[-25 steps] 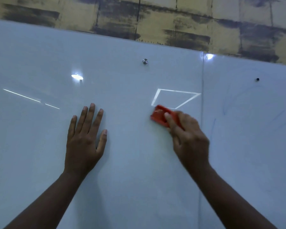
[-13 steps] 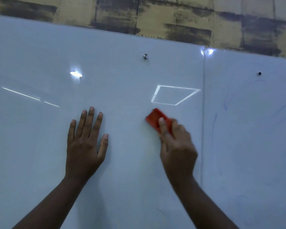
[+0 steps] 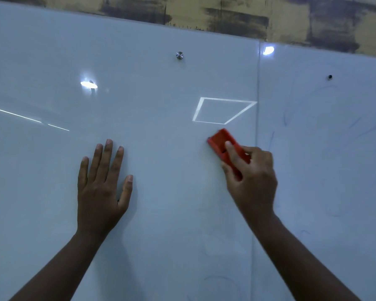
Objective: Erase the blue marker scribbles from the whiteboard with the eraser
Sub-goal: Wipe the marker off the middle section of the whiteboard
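From the head view, my right hand (image 3: 251,179) grips the red plastic block eraser (image 3: 223,145), fingers and thumb curled round it, its face against the glossy white whiteboard (image 3: 161,105) just left of the vertical panel seam (image 3: 257,88). My left hand (image 3: 101,185) lies flat, fingers straight, pressing the board well apart from the eraser. Faint blue marker scribbles (image 3: 356,124) show mostly on the right panel, with thinner traces low down near the seam. I'd keep the eraser face flat, press evenly, and work overlapping strokes across the seam toward those marks.
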A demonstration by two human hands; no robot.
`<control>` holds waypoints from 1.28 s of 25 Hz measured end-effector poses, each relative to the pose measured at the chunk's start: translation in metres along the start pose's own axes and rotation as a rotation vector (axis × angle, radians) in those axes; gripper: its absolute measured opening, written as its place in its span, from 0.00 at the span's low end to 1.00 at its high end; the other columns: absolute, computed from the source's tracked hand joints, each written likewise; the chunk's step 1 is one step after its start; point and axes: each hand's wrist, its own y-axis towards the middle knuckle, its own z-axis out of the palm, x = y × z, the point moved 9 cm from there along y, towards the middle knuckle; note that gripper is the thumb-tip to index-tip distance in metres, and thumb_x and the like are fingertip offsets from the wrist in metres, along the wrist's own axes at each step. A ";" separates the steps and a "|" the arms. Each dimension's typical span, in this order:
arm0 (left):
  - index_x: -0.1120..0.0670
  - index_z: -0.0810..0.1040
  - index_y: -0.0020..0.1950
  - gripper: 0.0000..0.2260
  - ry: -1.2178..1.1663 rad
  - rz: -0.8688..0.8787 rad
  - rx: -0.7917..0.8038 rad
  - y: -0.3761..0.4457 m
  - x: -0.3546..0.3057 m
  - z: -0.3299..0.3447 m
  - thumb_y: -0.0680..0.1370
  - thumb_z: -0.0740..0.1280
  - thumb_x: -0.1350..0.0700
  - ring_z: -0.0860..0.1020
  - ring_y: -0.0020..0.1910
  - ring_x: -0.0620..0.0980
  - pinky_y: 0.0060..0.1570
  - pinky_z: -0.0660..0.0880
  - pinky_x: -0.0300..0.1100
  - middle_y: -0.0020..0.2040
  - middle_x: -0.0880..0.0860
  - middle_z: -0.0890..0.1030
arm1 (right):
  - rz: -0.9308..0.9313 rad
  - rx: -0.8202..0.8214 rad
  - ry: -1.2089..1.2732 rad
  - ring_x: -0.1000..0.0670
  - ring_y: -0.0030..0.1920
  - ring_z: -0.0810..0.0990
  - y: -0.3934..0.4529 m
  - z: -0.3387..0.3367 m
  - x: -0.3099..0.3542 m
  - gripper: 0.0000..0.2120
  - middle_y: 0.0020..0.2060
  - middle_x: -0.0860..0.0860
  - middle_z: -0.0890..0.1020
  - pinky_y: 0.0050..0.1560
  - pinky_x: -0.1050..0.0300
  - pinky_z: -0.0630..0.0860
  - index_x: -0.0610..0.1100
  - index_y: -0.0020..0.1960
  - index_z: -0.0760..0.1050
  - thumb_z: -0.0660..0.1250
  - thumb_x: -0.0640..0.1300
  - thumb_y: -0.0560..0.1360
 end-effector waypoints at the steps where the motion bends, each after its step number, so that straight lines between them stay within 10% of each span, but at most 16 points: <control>1: 0.57 0.60 0.85 0.29 -0.002 -0.002 0.001 -0.002 0.000 0.000 0.85 0.58 0.49 0.56 0.86 0.58 0.82 0.55 0.64 0.86 0.57 0.57 | 0.059 -0.006 -0.020 0.44 0.50 0.74 -0.003 -0.005 -0.018 0.23 0.51 0.46 0.80 0.39 0.49 0.79 0.51 0.70 0.79 0.76 0.49 0.76; 8: 0.57 0.60 0.86 0.30 0.022 -0.027 0.016 -0.015 -0.001 0.001 0.85 0.59 0.49 0.54 0.86 0.58 0.82 0.55 0.64 0.86 0.57 0.56 | 0.235 -0.077 0.065 0.43 0.48 0.73 -0.035 -0.002 -0.017 0.21 0.49 0.45 0.79 0.45 0.46 0.78 0.48 0.69 0.81 0.77 0.47 0.76; 17: 0.58 0.58 0.86 0.31 0.005 -0.010 0.058 -0.036 -0.002 0.002 0.85 0.58 0.48 0.53 0.86 0.59 0.83 0.52 0.63 0.87 0.59 0.54 | -0.371 0.165 0.160 0.42 0.45 0.81 -0.122 0.010 0.098 0.16 0.54 0.44 0.84 0.41 0.48 0.76 0.50 0.66 0.83 0.73 0.50 0.80; 32: 0.58 0.61 0.85 0.28 0.024 -0.048 0.035 -0.073 -0.002 -0.001 0.86 0.58 0.50 0.55 0.85 0.60 0.83 0.53 0.63 0.86 0.60 0.58 | 0.162 0.121 0.113 0.44 0.50 0.77 -0.109 -0.017 0.011 0.19 0.54 0.45 0.81 0.45 0.45 0.80 0.48 0.68 0.81 0.76 0.46 0.78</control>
